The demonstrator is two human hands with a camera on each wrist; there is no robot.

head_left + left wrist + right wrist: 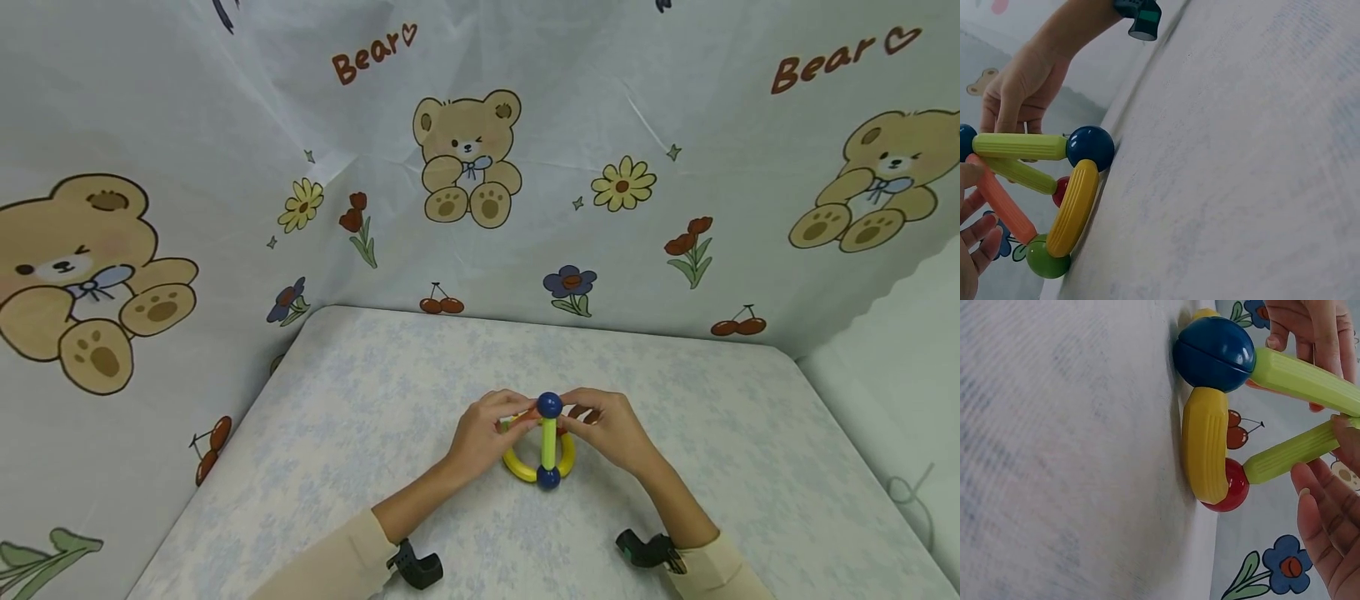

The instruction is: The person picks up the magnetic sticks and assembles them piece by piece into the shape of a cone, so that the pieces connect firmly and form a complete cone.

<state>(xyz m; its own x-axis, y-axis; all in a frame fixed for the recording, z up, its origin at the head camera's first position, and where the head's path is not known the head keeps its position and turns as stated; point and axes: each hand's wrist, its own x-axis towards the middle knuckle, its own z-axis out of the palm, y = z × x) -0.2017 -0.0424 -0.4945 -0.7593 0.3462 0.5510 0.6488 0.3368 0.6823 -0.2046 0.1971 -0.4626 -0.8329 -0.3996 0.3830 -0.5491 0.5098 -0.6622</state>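
A small frame of magnetic rods and balls stands on the table between the hands. Its base has curved yellow rods [519, 468], a lower blue ball [548, 477], a green ball [1048, 257] and a red ball [1231, 487]. One yellow-green rod [549, 444] rises from the lower blue ball to an upper blue ball [550, 405]. My left hand [486, 429] pinches the orange rod [1005, 201] near its top end. With thumb and finger, my right hand [613, 427] pinches the second yellow-green rod [1291, 453], which leads up from the red ball.
The table [360, 400] has a pale blue floral cover. Behind it hangs a white cloth [570, 100] printed with bears and flowers. A black wrist camera [417, 568] sits on the left wrist and another wrist camera [647, 550] on the right. At far right lies a thin cable [911, 500].
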